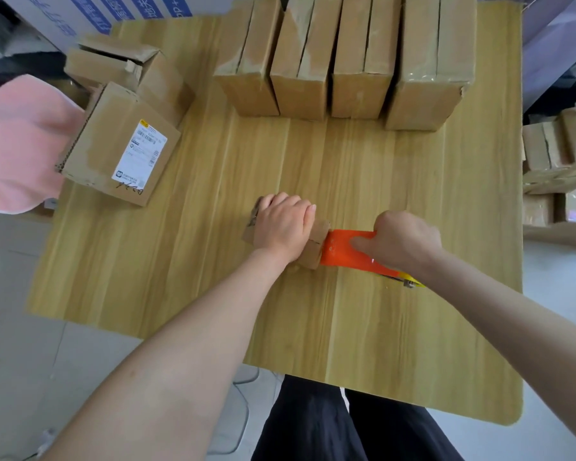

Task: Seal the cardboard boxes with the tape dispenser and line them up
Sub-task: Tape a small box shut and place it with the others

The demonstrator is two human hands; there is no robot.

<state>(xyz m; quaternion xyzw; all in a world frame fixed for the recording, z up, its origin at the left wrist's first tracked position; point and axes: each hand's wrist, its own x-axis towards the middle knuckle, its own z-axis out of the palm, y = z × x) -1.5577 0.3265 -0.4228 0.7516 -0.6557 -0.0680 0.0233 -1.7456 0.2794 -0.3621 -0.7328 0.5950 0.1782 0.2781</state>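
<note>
centre frame: our left hand (285, 224) curls over a small cardboard box (318, 239), our right hand (404, 241) grips the orange tape dispenser (341, 249) at its right end; we're likely mid-seal, next pull tape across, then cut

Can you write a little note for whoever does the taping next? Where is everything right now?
Left hand grips the small box mid-table, pinning it down.
Right hand holds the orange tape dispenser against the box's right end.
Done: four boxes stand in a row at the far edge of the table; they look taped.
Left: finish taping this box and add it to the row. Then do the labelled box and the open box behind it, far left.
</note>
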